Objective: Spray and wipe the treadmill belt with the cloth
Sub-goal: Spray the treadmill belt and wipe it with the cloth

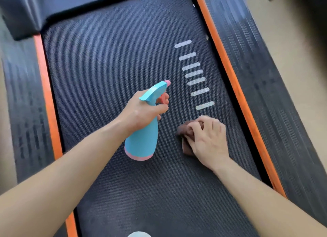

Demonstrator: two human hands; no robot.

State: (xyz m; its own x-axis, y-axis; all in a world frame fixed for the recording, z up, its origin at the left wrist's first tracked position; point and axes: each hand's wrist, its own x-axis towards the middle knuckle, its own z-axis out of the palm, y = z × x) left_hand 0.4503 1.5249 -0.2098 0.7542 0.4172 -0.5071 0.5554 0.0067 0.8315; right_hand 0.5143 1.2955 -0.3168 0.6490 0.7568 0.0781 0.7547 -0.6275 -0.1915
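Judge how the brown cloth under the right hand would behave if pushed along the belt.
Probably floppy: the cloth lies bunched and creased under the right hand, so it should crumple rather than slide flat. Likely light, as it is small. The woven texture of the belt may drag on it.

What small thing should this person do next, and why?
Probably squeeze the trigger: the left hand grips the spray bottle with a finger on it, nozzle over the belt, and the right hand presses the cloth there, ready to wipe.
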